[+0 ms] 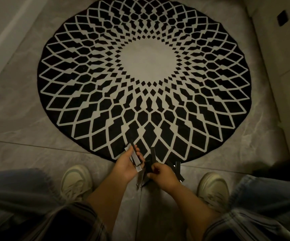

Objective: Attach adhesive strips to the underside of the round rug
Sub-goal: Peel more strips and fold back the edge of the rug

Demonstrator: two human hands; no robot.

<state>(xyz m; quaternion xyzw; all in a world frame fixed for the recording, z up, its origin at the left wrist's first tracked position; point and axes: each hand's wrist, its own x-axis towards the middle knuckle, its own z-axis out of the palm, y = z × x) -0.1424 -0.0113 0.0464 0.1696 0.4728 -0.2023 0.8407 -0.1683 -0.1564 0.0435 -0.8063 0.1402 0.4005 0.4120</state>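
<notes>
No readable text, labels, brands or numbers are found: none on the rug [144, 75], the strips [136, 160] or the shoes [76, 180].

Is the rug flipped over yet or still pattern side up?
Pattern side up: the rug lies flat on the floor, black-and-white pattern showing, its underside hidden.

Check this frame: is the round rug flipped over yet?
No, the round rug lies flat on the floor with its patterned side up.
</notes>
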